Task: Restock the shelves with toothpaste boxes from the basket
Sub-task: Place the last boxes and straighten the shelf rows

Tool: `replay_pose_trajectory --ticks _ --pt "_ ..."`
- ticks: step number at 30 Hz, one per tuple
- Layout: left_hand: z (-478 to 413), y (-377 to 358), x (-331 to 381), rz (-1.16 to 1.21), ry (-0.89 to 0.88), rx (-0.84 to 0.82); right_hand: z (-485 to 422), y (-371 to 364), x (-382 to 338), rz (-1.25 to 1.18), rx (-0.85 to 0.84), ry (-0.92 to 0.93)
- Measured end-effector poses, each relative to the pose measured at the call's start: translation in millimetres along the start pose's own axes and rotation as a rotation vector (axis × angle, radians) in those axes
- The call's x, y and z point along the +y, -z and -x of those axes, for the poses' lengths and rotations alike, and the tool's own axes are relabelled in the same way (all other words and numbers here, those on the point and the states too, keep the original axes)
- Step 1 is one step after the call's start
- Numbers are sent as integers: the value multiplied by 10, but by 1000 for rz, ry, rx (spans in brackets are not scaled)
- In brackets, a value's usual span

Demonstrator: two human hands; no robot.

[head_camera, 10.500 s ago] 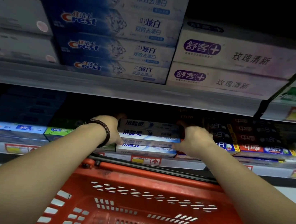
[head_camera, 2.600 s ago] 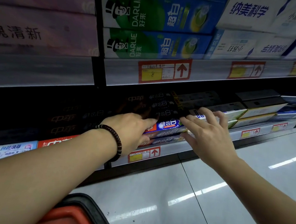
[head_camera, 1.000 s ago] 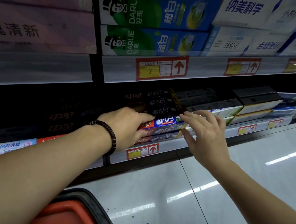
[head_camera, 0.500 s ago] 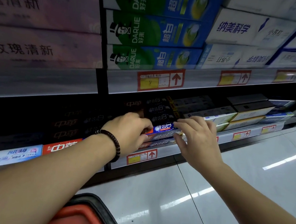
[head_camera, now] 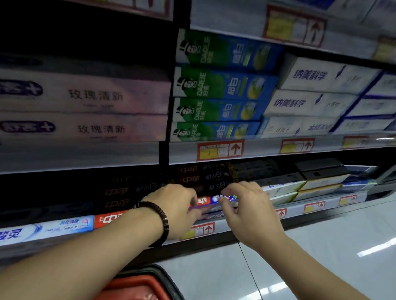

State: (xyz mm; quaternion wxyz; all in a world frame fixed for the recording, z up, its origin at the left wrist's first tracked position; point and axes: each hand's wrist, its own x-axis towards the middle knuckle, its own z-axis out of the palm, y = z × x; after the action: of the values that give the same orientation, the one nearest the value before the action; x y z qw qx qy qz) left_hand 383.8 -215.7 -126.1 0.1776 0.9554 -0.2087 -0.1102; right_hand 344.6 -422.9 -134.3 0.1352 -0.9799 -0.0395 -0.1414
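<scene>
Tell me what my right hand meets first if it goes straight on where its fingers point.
Likely the red-and-blue toothpaste box on the lower shelf; the right hand seems nearly touching it, depth unclear.

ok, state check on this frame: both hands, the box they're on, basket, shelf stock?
left hand: at the box's left end, fingers bent against it; grip unclear.
right hand: fingers curled on the box's right end.
toothpaste box: lying flat at the front of the lower shelf, between both hands.
basket: only a corner in view; contents not visible.
Darlie boxes: stacked four high, faces out.
</scene>
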Motion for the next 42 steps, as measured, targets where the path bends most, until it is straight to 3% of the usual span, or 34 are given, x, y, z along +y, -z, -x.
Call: replay_pose_trajectory --ticks 11,24,28,35,42 --pt "922 664 -304 43 78 124 158 524 -877 -173 -73 -59" --pt "2166 1470 -739 -54 140 164 333 904 -1993 -254 -98 13" --pt "2300 1681 -722 -92 88 235 291 1051 -2212 -192 -86 57" --pt "2083 1956 -566 -375 -58 399 -145 1353 -2434 90 3 234" --pt "1674 2231 -668 -288 154 399 -712 1428 -2468 140 -107 141"
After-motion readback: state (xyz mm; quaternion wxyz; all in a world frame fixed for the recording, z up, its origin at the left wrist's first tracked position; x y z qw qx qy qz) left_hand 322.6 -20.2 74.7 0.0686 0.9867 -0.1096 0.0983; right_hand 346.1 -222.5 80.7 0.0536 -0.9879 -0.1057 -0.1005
